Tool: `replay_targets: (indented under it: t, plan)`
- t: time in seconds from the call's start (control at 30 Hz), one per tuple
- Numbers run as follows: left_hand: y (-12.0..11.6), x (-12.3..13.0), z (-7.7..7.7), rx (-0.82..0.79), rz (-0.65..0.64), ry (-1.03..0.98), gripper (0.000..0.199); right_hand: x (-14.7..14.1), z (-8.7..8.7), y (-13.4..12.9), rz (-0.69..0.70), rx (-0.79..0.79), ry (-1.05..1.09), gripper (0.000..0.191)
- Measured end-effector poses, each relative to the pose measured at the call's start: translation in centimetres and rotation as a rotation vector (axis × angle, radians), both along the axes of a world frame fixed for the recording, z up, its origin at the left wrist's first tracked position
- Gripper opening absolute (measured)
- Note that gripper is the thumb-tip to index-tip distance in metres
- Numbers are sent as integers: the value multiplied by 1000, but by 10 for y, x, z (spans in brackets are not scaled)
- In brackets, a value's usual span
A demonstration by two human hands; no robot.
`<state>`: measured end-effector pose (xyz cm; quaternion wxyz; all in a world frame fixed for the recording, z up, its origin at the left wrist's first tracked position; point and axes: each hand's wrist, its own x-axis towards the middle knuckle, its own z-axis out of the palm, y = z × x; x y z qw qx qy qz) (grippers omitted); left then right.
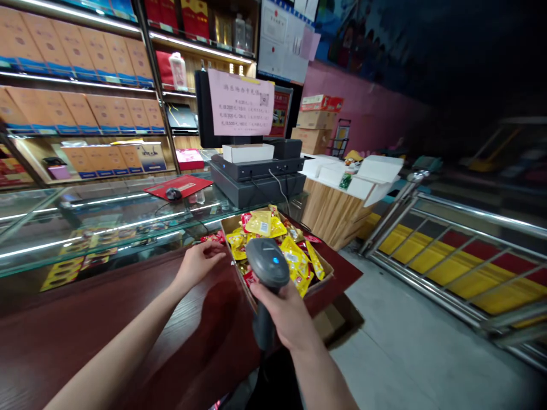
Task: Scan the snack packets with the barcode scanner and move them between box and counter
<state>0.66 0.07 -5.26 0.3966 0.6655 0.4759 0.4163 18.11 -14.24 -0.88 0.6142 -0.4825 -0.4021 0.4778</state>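
My right hand [287, 312] is wrapped round a dark grey barcode scanner [269, 263] with a blue light on its top. The scanner hangs over the near part of a cardboard box [328, 272] filled with yellow and red snack packets [296, 257]. To the left of the box, my left hand [200, 263] rests on the dark red counter [171, 324], fingers loosely curved and nothing seen in them. Its fingertips point toward the red packets [213, 237] beside the box's left edge.
Behind the box stand a black cash drawer [245, 185] and a monitor bearing a pink paper sign [241, 108]. At the left are a glass display counter [98, 219] and a mouse [173, 194] on a red mat. Metal railings [444, 256] stand at the right.
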Motion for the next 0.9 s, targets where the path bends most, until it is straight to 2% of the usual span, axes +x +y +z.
replay_targets:
  t: [0.1,0.17,0.23,0.3,0.4,0.47,0.57,0.7,0.8,0.9]
  plan:
    - [19,-17,-20,57,3,93,26,-37,-5,22,93,-32,-9,18]
    - [36,-17,-35,176,-91,244,25,-55,-7,37,120,-71,-15,13]
    - [56,-11,-50,286,-168,455,35,-66,-9,50,130,-97,-25,9]
    - [75,-3,-64,327,-99,677,48,-70,-13,60,136,-106,-33,8]
    - [97,5,-77,304,-10,799,56,-72,-23,70,121,-109,-44,12]
    - [101,6,-81,316,28,876,55,-71,-32,74,112,-119,-63,15]
    - [89,-1,-81,405,41,945,47,-71,-45,81,129,-138,-116,19]
    - [43,-25,-75,480,-1,942,41,-71,-55,87,182,-174,-188,19]
    - [1,-53,-67,422,-101,837,33,-71,-59,86,256,-178,-194,30]
    - [-31,-79,-55,240,-185,617,35,-70,-65,81,409,-182,-192,33]
